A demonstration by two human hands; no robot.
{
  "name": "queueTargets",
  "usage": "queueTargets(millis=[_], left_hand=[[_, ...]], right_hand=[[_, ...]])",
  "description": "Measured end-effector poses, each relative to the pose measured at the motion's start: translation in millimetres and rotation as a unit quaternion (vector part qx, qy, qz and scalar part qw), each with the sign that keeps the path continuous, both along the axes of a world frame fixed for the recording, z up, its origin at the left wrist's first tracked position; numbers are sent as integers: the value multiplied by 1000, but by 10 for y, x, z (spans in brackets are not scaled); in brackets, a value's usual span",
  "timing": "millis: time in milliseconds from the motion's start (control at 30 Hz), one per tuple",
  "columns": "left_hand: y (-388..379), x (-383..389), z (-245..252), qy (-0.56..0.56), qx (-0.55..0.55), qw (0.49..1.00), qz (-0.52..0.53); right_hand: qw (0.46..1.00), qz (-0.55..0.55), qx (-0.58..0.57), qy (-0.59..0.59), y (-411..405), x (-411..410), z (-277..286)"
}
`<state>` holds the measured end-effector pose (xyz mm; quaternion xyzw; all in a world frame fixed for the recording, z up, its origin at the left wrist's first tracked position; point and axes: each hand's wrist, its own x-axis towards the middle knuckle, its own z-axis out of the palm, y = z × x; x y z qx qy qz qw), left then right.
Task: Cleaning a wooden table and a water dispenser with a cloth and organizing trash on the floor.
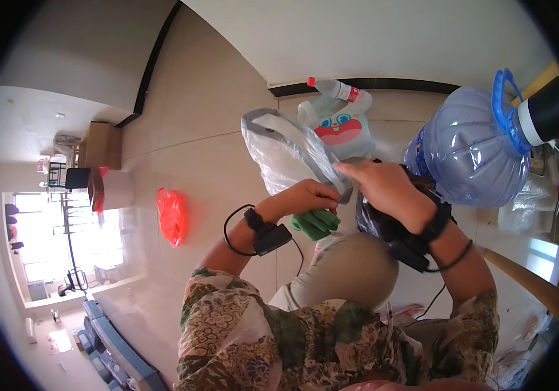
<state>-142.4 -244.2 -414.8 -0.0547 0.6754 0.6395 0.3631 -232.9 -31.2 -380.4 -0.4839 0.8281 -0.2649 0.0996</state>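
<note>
A translucent white bag with a grey rim (279, 156) stands open on the floor before me. My left hand (304, 198) has its fingers and thumb closed on the near rim of this bag. Just below that hand is a green cloth item (315, 224); whether the hand also holds it is unclear. My right hand (387, 190) is at the bag's right edge, its index finger stretched toward the rim, the other fingers hidden. Beneath the right hand lies a black plastic bag (374, 215). Beyond them sits a white bag with a printed cartoon face (350, 132), with a red-capped plastic bottle (340, 90) on it.
A large water jug with a blue handle (475, 146) and a black-topped pump stands at the right. A red plastic bag (172, 217) lies on the tiled floor at the left. Farther left are a bin (115, 189) and a blue sofa (123, 357). A wall runs behind the bottles.
</note>
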Motion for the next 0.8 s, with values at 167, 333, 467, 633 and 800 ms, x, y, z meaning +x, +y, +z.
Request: queueTargets(millis=[167, 333, 467, 633, 800], left_hand=[[60, 62, -7, 6, -34, 999, -37], [-429, 172, 142, 13, -165, 978, 131], [-1011, 402, -180, 35, -361, 925, 112], [-1189, 571, -446, 63, -420, 903, 66], [-1196, 568, -311, 34, -336, 926, 167]], right_hand=[[994, 97, 56, -21, -314, -67, -447], [997, 58, 27, -33, -158, -76, -379], [998, 42, 22, -50, -77, -168, -303], [998, 7, -31, -45, 55, -278, -276], [996, -15, -19, -81, 188, -307, -147]])
